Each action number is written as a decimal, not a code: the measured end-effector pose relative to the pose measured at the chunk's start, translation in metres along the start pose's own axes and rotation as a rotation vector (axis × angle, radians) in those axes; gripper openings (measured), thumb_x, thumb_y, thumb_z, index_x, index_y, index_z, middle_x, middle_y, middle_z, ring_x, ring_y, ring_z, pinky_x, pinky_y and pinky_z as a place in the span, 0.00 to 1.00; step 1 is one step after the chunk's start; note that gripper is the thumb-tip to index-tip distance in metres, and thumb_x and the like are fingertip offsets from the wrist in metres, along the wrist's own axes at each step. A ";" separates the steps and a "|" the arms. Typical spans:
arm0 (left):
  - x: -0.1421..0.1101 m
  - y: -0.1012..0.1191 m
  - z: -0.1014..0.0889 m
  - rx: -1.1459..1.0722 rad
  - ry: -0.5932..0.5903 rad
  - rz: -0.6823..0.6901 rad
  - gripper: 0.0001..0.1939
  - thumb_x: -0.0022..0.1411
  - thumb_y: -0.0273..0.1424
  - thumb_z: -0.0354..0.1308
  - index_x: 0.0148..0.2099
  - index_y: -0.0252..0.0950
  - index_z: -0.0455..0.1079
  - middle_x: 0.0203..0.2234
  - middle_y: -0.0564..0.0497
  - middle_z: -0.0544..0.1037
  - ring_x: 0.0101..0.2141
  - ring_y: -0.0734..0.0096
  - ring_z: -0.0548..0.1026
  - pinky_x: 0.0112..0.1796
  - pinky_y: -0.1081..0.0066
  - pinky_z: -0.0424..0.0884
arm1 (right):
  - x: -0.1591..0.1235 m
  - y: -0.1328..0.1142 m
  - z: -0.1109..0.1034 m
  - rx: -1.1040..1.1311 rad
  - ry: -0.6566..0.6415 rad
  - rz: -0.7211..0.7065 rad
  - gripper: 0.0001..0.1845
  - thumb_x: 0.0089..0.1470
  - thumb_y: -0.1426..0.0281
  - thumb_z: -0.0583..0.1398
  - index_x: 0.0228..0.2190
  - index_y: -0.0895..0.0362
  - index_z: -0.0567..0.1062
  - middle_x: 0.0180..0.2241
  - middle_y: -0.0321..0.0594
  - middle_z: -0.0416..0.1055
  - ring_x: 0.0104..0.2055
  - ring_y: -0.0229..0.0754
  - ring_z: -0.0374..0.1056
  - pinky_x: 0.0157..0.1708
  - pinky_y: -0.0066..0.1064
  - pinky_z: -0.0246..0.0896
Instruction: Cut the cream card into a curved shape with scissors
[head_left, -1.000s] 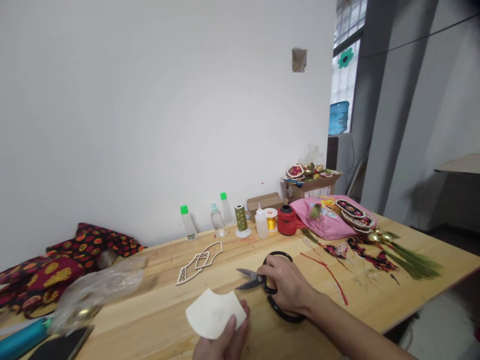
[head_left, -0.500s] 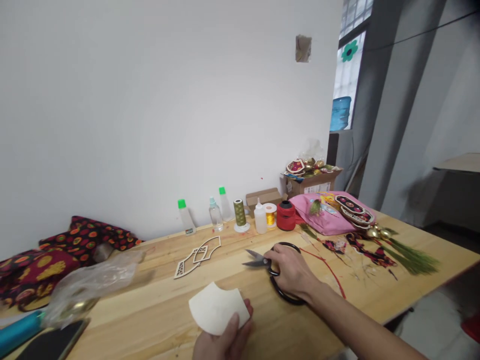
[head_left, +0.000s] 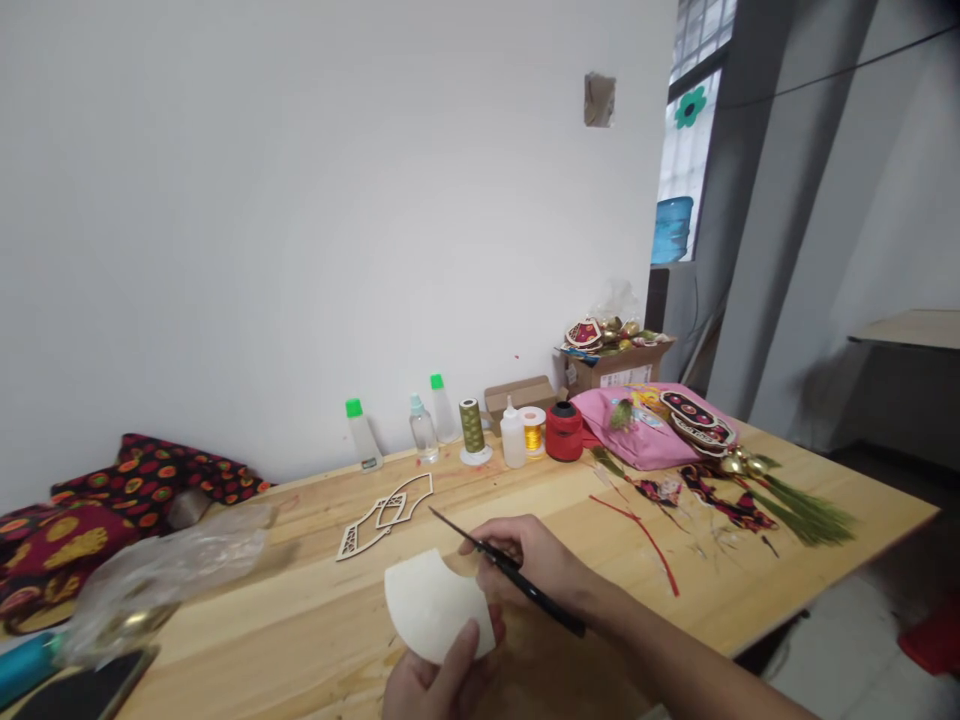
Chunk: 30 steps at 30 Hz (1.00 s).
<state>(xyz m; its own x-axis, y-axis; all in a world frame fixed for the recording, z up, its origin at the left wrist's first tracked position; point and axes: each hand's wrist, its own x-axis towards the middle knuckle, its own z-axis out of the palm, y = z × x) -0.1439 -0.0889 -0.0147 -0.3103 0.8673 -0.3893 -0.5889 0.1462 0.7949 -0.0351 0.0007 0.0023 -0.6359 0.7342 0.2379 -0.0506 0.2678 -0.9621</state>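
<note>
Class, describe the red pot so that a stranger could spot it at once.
Follow the wooden table to the row of bottles and spools by the white wall. The red pot ends that row beside the pink cloth: squat, bright red, black-topped.

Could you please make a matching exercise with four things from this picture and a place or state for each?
Things:
1. scissors
2. white sheet
3. red pot
4. wooden cutout

Places or states:
A. lies flat on the table
B. stands by the wall
C. in the right hand
D. pinched by the left hand

Pairs: 1-C, 2-D, 3-B, 4-A
</note>
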 end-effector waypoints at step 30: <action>0.002 0.008 0.004 0.224 0.133 0.101 0.06 0.46 0.21 0.59 0.30 0.32 0.72 0.31 0.44 0.79 0.28 0.62 0.76 0.17 0.75 0.66 | -0.023 0.005 -0.029 -1.065 0.082 -0.025 0.12 0.39 0.76 0.55 0.30 0.55 0.70 0.28 0.37 0.63 0.31 0.39 0.59 0.28 0.26 0.46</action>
<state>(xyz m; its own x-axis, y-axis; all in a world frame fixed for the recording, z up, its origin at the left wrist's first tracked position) -0.1457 -0.0841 -0.0073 -0.4631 0.8146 -0.3493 -0.3752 0.1769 0.9099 0.0016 0.0032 -0.0037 -0.5879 0.7503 0.3024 0.6613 0.6611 -0.3545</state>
